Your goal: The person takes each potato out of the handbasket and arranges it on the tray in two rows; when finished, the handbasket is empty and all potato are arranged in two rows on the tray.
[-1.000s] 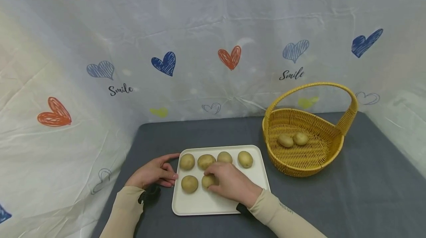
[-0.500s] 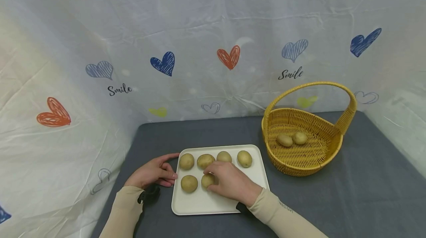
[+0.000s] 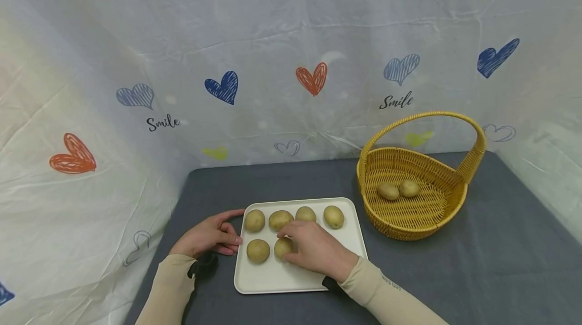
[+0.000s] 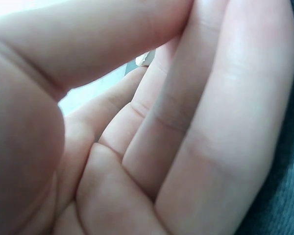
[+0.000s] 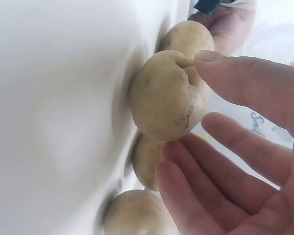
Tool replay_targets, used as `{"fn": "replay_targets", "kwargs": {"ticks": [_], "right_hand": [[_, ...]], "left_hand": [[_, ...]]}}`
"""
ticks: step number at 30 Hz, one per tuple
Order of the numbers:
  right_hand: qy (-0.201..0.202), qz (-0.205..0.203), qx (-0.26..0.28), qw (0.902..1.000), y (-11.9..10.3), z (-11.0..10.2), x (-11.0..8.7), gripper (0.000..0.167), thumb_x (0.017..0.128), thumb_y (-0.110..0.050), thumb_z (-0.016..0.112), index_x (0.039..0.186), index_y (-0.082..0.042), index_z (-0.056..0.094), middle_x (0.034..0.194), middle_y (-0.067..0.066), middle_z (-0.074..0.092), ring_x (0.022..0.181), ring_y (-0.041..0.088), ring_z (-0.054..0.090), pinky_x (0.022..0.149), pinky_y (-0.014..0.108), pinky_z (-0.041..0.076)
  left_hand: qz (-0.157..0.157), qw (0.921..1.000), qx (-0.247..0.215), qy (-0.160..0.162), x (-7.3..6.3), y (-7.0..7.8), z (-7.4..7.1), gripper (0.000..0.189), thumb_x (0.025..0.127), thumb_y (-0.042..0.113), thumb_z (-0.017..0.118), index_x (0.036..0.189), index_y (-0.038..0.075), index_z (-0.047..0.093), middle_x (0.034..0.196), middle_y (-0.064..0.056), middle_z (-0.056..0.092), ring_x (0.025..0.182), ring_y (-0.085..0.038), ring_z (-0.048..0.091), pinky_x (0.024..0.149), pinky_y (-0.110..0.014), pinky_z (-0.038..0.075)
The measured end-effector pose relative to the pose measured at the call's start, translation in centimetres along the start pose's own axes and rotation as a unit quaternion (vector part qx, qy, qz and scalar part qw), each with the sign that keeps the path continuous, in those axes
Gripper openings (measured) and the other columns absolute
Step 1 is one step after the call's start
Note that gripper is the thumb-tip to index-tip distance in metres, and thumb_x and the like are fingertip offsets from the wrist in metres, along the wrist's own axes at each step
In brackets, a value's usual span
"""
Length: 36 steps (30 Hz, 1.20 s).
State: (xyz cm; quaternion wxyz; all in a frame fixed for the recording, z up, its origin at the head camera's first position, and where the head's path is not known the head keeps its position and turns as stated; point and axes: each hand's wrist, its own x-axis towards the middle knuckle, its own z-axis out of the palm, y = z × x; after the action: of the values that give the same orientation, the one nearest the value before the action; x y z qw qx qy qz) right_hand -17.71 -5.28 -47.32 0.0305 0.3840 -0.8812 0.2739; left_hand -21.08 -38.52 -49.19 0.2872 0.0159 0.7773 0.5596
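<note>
My right hand holds a round potato on the white tray, thumb on one side and fingers on the other. In the right wrist view this potato sits on the tray surface, with dents and a rough patch in its skin. To its left lies another potato, and several more form a back row, among them a potato at the right end. My left hand rests against the tray's left edge, index finger stretched towards the far corner and thumb at the rim. In the left wrist view its fingers fill the picture.
A yellow wicker basket with a tall handle stands right of the tray. Inside it lie two potatoes, one potato touching the other or nearly so. Dark grey cloth covers the table. A white curtain printed with hearts hangs behind.
</note>
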Motion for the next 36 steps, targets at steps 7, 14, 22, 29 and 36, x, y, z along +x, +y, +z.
{"fn": "replay_targets", "kwargs": {"ticks": [7, 14, 22, 29, 36], "right_hand": [[0.009, 0.010, 0.004, 0.9999, 0.2, -0.9, -0.8, 0.036, 0.086, -0.024, 0.093, 0.117, -0.011, 0.079, 0.112, -0.001, 0.079, 0.099, 0.011, 0.070, 0.089, 0.026, 0.060], [0.010, 0.030, 0.031, 0.9990, 1.5, -3.5, -2.8, 0.038, 0.091, -0.024, 0.089, 0.124, -0.010, 0.077, 0.120, 0.002, 0.079, 0.110, 0.018, 0.073, 0.096, 0.036, 0.061], [0.042, 0.073, -0.007, 0.9964, 4.9, -9.6, -7.4, 0.037, 0.091, -0.023, 0.090, 0.124, -0.015, 0.076, 0.117, -0.002, 0.078, 0.101, 0.014, 0.071, 0.087, 0.034, 0.061], [0.089, 0.126, -0.036, 0.9874, 9.3, -14.8, -11.4, 0.039, 0.089, -0.016, 0.091, 0.126, -0.014, 0.078, 0.120, 0.003, 0.080, 0.104, 0.023, 0.076, 0.088, 0.043, 0.065], [0.073, 0.210, -0.020, 0.9748, 14.7, -17.6, -13.9, 0.047, 0.095, -0.012, 0.083, 0.140, -0.007, 0.071, 0.132, 0.015, 0.076, 0.120, 0.038, 0.073, 0.099, 0.059, 0.061]], "left_hand": [[0.004, 1.0000, 0.005, -0.007, 0.6, 0.3, 0.3, 0.099, 0.090, 0.012, 0.089, 0.171, 0.012, 0.031, 0.093, -0.009, 0.074, 0.082, -0.020, 0.078, 0.077, -0.039, 0.069], [0.002, 0.9999, 0.007, -0.010, 0.4, 0.0, 0.2, 0.100, 0.092, 0.013, 0.088, 0.171, 0.011, 0.028, 0.093, -0.009, 0.073, 0.083, -0.021, 0.079, 0.076, -0.038, 0.069], [0.002, 0.9998, 0.017, -0.009, 0.5, -0.4, -0.1, 0.101, 0.093, 0.016, 0.088, 0.172, 0.011, 0.025, 0.095, -0.009, 0.073, 0.084, -0.021, 0.078, 0.076, -0.038, 0.068], [-0.012, 0.9998, 0.017, -0.003, 0.5, -0.5, -0.2, 0.101, 0.092, 0.017, 0.088, 0.171, 0.011, 0.026, 0.095, -0.008, 0.074, 0.086, -0.021, 0.079, 0.077, -0.038, 0.069], [-0.019, 0.9996, 0.019, -0.006, 0.6, -0.2, 0.0, 0.102, 0.092, 0.021, 0.088, 0.172, 0.012, 0.025, 0.096, -0.009, 0.074, 0.087, -0.022, 0.079, 0.078, -0.039, 0.069]]}}
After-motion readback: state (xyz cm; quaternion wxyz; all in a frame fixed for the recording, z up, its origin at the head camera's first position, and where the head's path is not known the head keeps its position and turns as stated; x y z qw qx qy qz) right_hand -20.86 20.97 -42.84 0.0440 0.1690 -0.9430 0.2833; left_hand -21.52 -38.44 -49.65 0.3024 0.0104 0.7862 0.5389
